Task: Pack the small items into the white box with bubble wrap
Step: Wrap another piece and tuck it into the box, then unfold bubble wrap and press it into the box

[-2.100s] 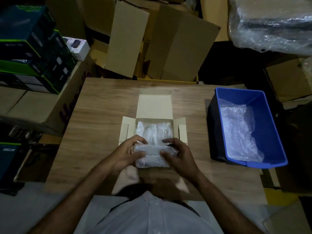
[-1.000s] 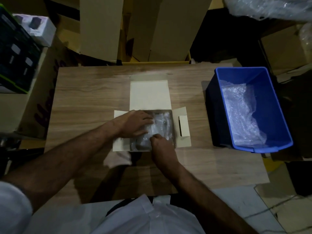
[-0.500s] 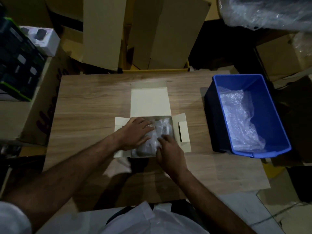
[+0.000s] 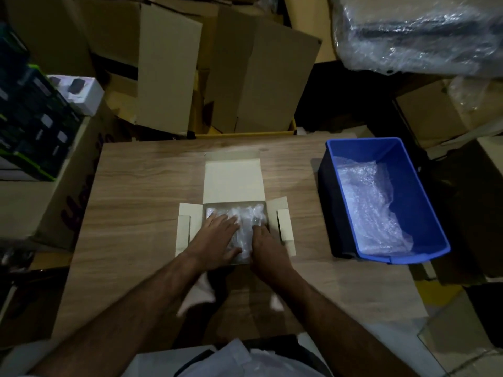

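1. Fingers of the left hand (image 4: 217,240): extended and lying nearly flat, pressing down on the bubble-wrapped bundle (image 4: 245,227) inside the white box (image 4: 183,232). They are not curled round anything.
2. Fingers of the right hand (image 4: 265,247): laid forward along the right side of the bundle, tips at its upper surface near the right inner wall. They appear straight rather than clamped; whether the thumb pinches the wrap cannot be told.
3. Location of the task item: the wrapped bundle sits in the box cavity, filling it from wall to wall. The small items themselves are not distinguishable through the wrap.
4. Box condition: lid flap (image 4: 232,183) folded back and lying open on the bench (image 4: 141,186); side flaps (image 4: 284,224) spread outward on both sides.
5. Step in hand (judgement): seating and flattening the padded contents so they sit below the rim.
6. Next move (judgement): withdraw both hands, fold the side flaps inward, then bring the lid flap forward and tuck it. This calls for the wrap to stay compressed; if it springs up, the lid may not close flush.
7. Surroundings: a blue bin (image 4: 424,200) holding spare bubble wrap (image 4: 373,208) stands on the bench, well apart to the right. Cardboard cartons (image 4: 258,77) are stacked beyond the far edge.
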The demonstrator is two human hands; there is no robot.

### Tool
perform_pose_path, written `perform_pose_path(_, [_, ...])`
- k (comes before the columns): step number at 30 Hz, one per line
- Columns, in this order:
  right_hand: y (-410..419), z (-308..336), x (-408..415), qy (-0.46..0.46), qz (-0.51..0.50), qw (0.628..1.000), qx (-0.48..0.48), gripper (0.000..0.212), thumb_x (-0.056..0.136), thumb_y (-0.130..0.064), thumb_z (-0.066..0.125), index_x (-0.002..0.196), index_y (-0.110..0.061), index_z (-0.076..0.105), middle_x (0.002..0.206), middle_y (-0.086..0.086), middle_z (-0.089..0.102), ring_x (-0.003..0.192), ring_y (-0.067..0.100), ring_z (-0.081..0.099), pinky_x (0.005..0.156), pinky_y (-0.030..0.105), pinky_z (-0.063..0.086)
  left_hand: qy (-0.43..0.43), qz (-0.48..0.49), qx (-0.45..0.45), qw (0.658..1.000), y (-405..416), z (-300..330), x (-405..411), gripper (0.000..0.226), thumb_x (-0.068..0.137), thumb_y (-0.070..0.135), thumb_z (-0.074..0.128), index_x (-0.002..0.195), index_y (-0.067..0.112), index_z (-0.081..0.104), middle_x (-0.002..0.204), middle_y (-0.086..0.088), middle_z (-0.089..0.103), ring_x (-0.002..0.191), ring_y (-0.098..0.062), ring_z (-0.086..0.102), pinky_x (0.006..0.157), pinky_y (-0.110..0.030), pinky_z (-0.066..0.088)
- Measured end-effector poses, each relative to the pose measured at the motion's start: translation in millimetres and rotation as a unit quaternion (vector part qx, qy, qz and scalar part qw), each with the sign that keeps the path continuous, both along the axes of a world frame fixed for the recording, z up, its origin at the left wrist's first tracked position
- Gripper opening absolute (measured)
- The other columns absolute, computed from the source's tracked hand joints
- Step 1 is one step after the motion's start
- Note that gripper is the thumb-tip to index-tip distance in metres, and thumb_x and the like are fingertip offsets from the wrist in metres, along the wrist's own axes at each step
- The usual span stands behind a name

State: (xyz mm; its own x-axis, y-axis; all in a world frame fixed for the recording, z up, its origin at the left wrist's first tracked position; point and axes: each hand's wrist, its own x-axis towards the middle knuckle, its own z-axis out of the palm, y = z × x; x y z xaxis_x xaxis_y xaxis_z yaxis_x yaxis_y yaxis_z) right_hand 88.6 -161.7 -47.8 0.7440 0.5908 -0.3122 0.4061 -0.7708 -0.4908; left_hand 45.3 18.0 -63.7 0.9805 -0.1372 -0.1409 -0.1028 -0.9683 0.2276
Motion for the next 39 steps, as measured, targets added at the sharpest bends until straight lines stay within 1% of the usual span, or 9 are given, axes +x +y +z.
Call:
perform_pose_path(9, [-8.3,14.0,4.9,0.009,0.019,1.0,0.014,0.074,0.093,-0.025,0.066,0.154,-0.007,0.028,0.157,0.016,0.035,0.14,0.028,0.042,0.108,0.04,0.046,0.025,0.09,-0.063,0.994,-16.1,0.5,-13.2,0.078,0.092,0.049,0.065,0.154,0.013,0.036,0.164,-0.013,0.026,0.153,-0.031,0.02,0.125,-0.045,0.017])
perform_pose_path(13, [-23.1,37.0,10.3,-0.081,0.034,0.994,0.067,0.081,0.09,-0.044,0.049,0.157,-0.005,0.025,0.164,0.021,0.022,0.149,0.032,0.03,0.114,0.045,0.041,-0.04,0.101,-0.031,0.994,-18.5,12.2,-19.6,0.077,0.093,0.049,0.06,0.155,0.012,0.034,0.165,-0.014,0.024,0.153,-0.033,0.02,0.123,-0.045,0.012])
perform_pose_path(17, [-41.8,46.0,29.9,-0.161,0.033,0.981,0.103,0.076,0.082,-0.015,0.07,0.15,-0.002,0.039,0.158,0.029,0.031,0.144,0.041,0.038,0.115,0.049,0.04,-0.061,0.088,-0.034,0.994,-31.6,30.6,-8.9,0.074,0.1,0.053,0.043,0.16,0.017,0.02,0.169,-0.005,0.005,0.156,-0.023,0.0,0.126,-0.047,0.008])
perform_pose_path(22, [-86.7,68.5,58.8,-0.233,-0.024,0.969,0.078,0.069,0.093,-0.025,0.058,0.156,-0.014,0.031,0.166,0.02,0.019,0.152,0.034,0.024,0.123,0.047,0.026,-0.125,0.074,-0.032,0.989,-77.3,67.0,25.3,0.067,0.101,0.051,0.039,0.157,0.017,0.031,0.168,-0.006,0.012,0.156,-0.025,0.007,0.122,-0.031,-0.014])
perform_pose_path(26, [-142.4,74.2,81.3,-0.25,-0.082,0.961,0.084,0.064,0.096,-0.029,0.056,0.156,-0.014,0.035,0.165,0.018,0.022,0.153,0.031,0.022,0.123,0.047,0.025,-0.114,0.07,-0.088,0.987,-122.3,68.0,65.7,0.067,0.098,0.053,0.038,0.157,0.021,0.03,0.169,-0.002,0.01,0.156,-0.02,0.004,0.126,-0.041,0.006])
perform_pose_path(30, [-209.4,54.2,111.3,-0.255,-0.097,0.96,0.069,0.065,0.093,-0.033,0.06,0.153,-0.014,0.042,0.165,0.019,0.022,0.153,0.034,0.022,0.12,0.044,0.028,-0.102,0.024,-0.095,0.99,-178.7,70.3,100.0,0.066,0.094,0.048,0.045,0.149,0.01,0.046,0.163,-0.014,0.03,0.151,-0.03,0.025,0.122,-0.04,0.014])
perform_pose_path(33, [-253.0,37.7,135.6,-0.196,-0.086,0.977,0.02,0.071,0.09,-0.039,0.066,0.153,-0.015,0.042,0.165,0.019,0.021,0.152,0.036,0.024,0.116,0.045,0.036,-0.095,0.011,-0.098,0.991,-221.2,71.1,123.5,0.068,0.094,0.047,0.045,0.149,0.007,0.046,0.161,-0.016,0.032,0.15,-0.03,0.022,0.123,-0.04,0.01])
perform_pose_path(36, [-279.8,24.1,159.0,-0.077,-0.033,0.993,-0.088,0.085,0.087,-0.045,0.071,0.157,-0.02,0.033,0.168,0.018,0.009,0.155,0.032,0.013,0.121,0.044,0.028,-0.078,0.013,-0.07,0.994,-246.3,57.1,146.7,0.073,0.093,0.05,0.039,0.152,0.007,0.041,0.164,-0.018,0.023,0.152,-0.031,0.013,0.123,-0.039,0.001])
perform_pose_path(39, [-287.2,6.1,177.1,0.003,0.018,0.985,-0.174,0.098,0.077,-0.049,0.08,0.158,-0.022,0.032,0.167,0.02,0.006,0.155,0.033,0.012,0.123,0.039,0.024,-0.031,0.023,-0.028,0.999,-255.3,40.7,161.6,0.072,0.091,0.048,0.038,0.146,0.002,0.048,0.16,-0.024,0.028,0.148,-0.043,0.028,0.119,-0.056,0.026])
